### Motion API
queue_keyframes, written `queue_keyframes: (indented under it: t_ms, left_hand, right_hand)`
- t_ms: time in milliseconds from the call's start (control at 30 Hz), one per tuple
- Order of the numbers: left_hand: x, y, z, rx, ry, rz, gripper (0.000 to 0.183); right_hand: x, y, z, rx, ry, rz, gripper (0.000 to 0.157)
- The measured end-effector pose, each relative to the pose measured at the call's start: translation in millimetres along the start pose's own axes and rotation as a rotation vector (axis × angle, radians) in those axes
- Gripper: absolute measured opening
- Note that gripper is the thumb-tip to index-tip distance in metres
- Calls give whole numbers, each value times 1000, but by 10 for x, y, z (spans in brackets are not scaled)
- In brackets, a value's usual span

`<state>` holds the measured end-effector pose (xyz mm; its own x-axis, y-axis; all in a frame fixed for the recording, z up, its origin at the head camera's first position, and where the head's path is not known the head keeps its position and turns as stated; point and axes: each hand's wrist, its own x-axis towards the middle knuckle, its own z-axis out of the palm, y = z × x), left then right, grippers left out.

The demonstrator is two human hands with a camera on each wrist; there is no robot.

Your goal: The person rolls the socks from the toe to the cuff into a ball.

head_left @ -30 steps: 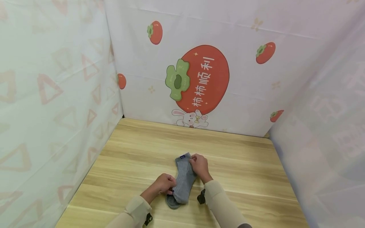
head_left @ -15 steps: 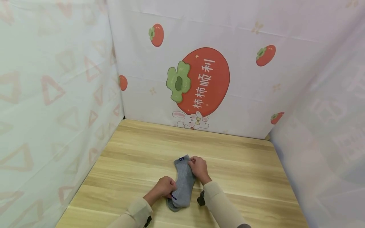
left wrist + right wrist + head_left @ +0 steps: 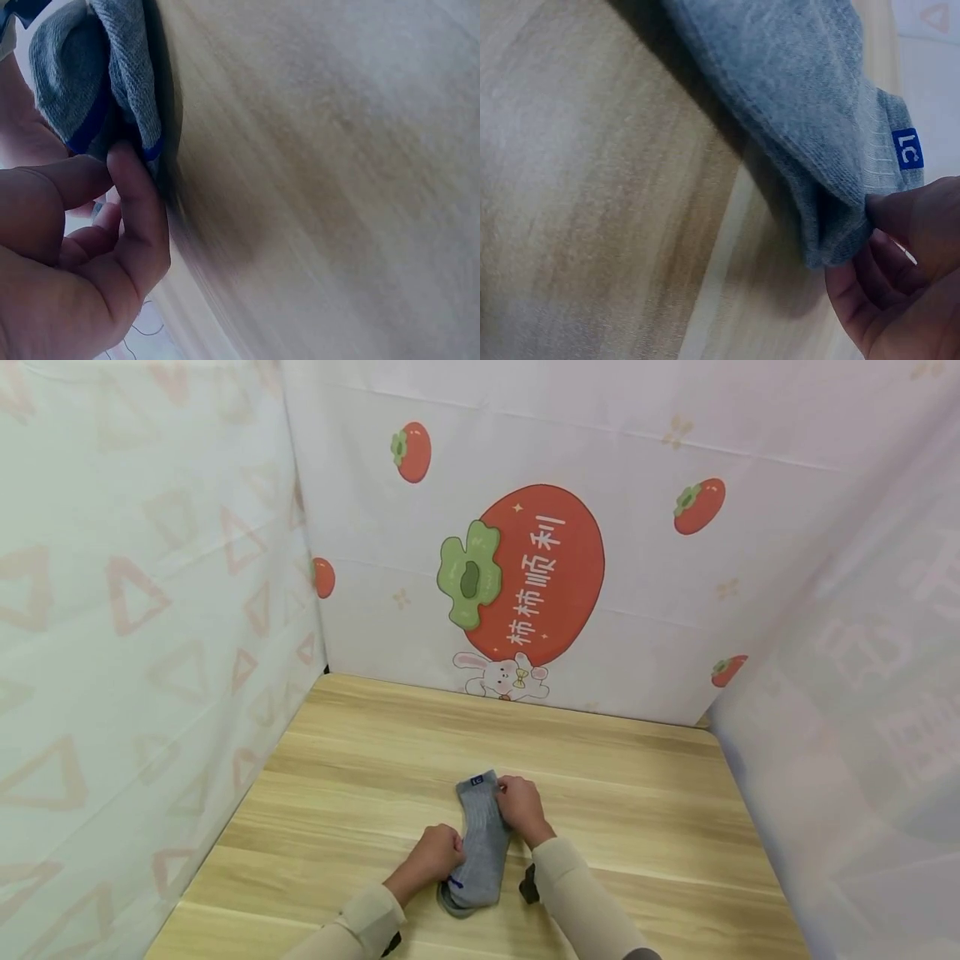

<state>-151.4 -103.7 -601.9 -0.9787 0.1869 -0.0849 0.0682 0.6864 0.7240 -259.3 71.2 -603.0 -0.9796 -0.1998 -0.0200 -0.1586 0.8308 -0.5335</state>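
The grey sock [image 3: 486,852] lies on the wooden table [image 3: 637,827]. The left hand [image 3: 437,852] pinches its left edge between thumb and finger, beside a blue stripe [image 3: 94,120]. The right hand [image 3: 521,806] pinches its right edge, near the cuff, which carries a blue label [image 3: 908,148].

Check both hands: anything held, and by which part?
Grey socks: the left hand pinches their blue-striped edge, the right hand a side fold near the LC tag.
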Motion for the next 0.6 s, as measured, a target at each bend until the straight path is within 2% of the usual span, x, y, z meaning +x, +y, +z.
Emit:
queue_keyframes:
  t_ms: [100, 333, 500, 600]
  left_hand:
    - [-3, 5, 14, 61, 18, 27, 21]
    - [8, -16, 59, 158, 32, 49, 24]
    - [12, 13, 56, 227, 40, 52, 24]
    - [1, 65, 49, 256, 38, 73, 18]
  right_hand:
    - [-10, 5, 27, -3, 17, 5, 21]
    - [-18, 46, 75, -45, 94, 13, 31]
    - [-27, 36, 70, -121, 77, -27, 15]
    - [-48, 10, 54, -151, 44, -48, 16]
